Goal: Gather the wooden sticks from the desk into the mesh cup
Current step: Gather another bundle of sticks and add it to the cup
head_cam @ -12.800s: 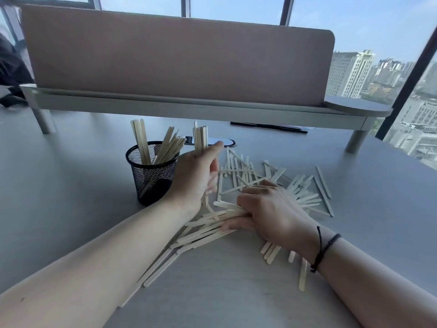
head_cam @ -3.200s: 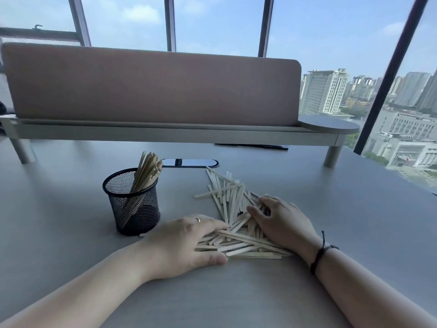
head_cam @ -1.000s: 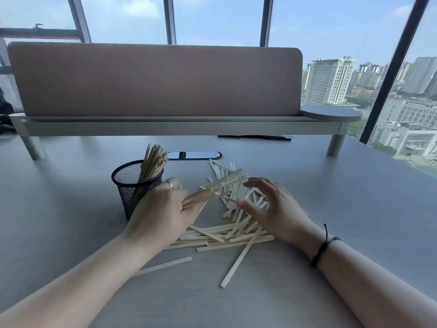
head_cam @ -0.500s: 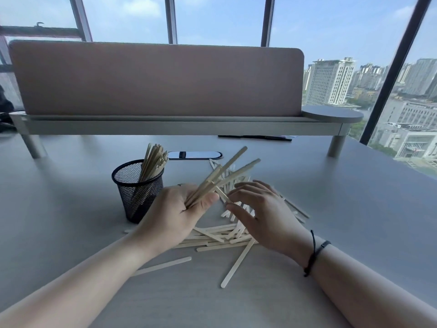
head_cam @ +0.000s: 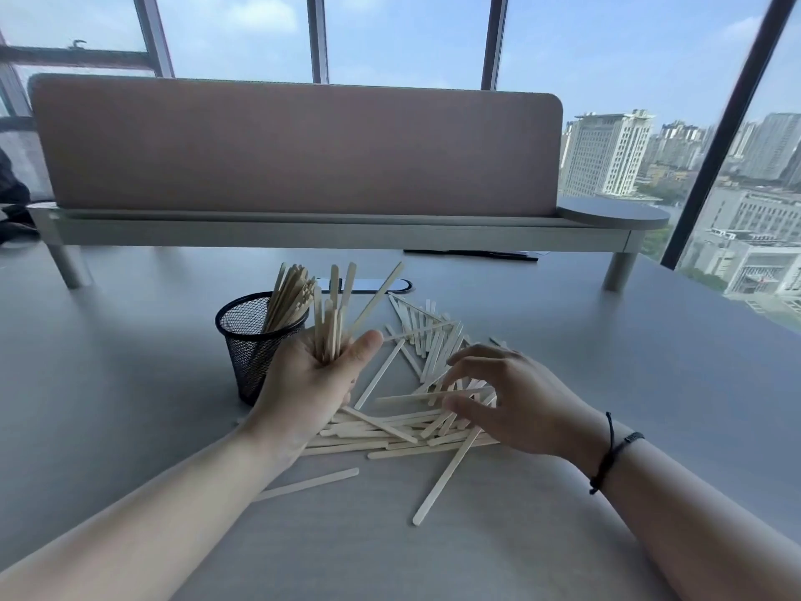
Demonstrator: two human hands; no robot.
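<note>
Wooden sticks (head_cam: 333, 314) upright in left hand's (head_cam: 310, 383) grip beside mesh cup (head_cam: 253, 340).

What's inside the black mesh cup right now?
A bundle of pale wooden sticks stands in the black mesh cup, leaning right, tops above the rim. The left hand covers the cup's lower right side.

A grey table (head_cam: 607, 383) carries a pink partition (head_cam: 294, 145) on a shelf (head_cam: 338, 232); windows (head_cam: 607, 49) behind show daylit city towers (head_cam: 607, 154).

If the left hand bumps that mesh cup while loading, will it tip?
Possibly. The mesh cup looks light, and its sticks lean toward one side, above the rim. Its base seems narrower than its rim, so it may tip or slide.
</note>
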